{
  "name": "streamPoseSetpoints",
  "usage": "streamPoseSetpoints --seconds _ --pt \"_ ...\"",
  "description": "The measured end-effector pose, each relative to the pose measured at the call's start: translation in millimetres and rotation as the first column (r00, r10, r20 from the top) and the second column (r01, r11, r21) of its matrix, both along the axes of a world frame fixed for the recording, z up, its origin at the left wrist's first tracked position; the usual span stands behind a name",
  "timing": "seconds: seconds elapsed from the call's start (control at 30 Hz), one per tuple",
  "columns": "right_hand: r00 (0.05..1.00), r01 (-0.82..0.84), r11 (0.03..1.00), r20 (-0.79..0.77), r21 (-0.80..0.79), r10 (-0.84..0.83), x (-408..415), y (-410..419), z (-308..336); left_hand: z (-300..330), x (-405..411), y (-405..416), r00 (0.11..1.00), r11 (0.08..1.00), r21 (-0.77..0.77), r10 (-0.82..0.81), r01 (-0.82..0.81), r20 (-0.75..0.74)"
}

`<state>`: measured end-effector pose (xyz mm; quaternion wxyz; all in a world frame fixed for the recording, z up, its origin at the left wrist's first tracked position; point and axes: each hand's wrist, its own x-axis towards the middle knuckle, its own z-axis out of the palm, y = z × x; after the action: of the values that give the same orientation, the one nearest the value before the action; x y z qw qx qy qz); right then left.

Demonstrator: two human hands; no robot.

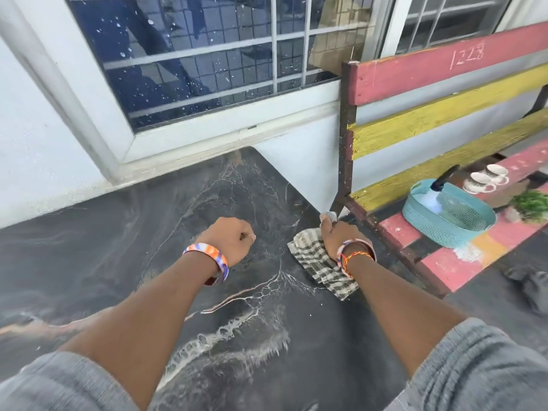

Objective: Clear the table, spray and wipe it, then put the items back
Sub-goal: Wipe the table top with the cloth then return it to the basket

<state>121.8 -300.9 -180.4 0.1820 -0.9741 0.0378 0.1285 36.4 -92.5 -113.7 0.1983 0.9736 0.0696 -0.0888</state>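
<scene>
Glossy dark marble-look table (124, 280), woven checked cloth (320, 262), rough painted wooden bench (444, 120), probably plastic mesh basket (439, 223).

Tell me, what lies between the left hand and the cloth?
Nothing: in the head view, only bare dark table shows between the left hand and the checked cloth.

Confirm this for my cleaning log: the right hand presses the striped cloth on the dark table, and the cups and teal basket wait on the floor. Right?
Not quite. The head view shows the cups and teal basket on the painted bench, not the floor. The right hand does press the striped cloth on the dark table.
</scene>
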Motion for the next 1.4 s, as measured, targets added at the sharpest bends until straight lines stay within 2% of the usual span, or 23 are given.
streamPoseSetpoints --seconds 0.33,0.77,1.2,1.4 --pt "0.997 0.08 0.996 -0.007 -0.027 -0.08 -86 -69 4 11 -57 -44 0.991 0.991 -0.007 -0.133 0.133 0.016" --pt "0.974 0.225 0.972 0.038 -0.065 -0.223 -139 -109 0 3 -110 -64 0.975 0.975 0.016 -0.222 0.222 -0.006" --pt "0.952 0.279 0.96 0.128 -0.001 -0.277 -149 -105 -4 -14 -168 -38 0.998 0.998 0.062 0.0 -0.004 0.061" --pt "0.974 0.087 0.996 0.211 -0.01 -0.082 -195 -103 -20 -24 -215 -44 0.99 0.994 0.033 0.096 -0.1 0.099"
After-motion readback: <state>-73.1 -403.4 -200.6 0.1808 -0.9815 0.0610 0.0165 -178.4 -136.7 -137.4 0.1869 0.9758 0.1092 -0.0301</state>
